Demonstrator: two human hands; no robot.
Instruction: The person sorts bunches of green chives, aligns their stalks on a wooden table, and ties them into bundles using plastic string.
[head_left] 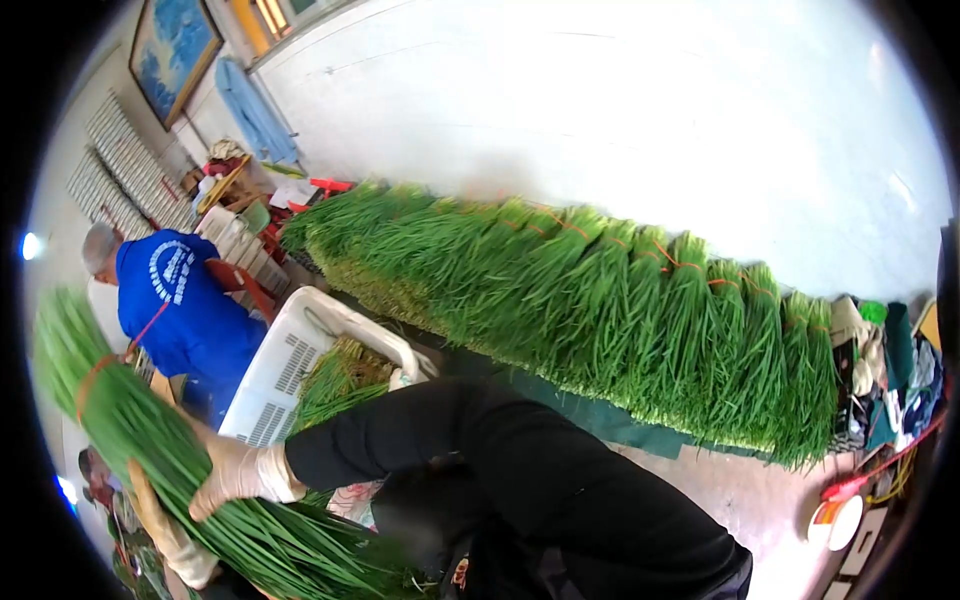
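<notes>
Both my hands wear pale gloves and grip one long bundle of green chives (pixel 130 420), tied near its top with an orange band (pixel 92 378). My right hand (pixel 240 472), on a black sleeve, lies over the stalks at mid-length. My left hand (pixel 172 540) holds the same bundle from below, near the lower left edge. The bundle slants from upper left down to the bottom centre.
A long row of tied chive bundles (pixel 600 300) lies on a green mat across the floor. A white plastic crate (pixel 290 360) with loose greens stands beside my arm. A person in a blue shirt (pixel 180 310) bends at the left. Clothes and clutter (pixel 885 370) sit at the right.
</notes>
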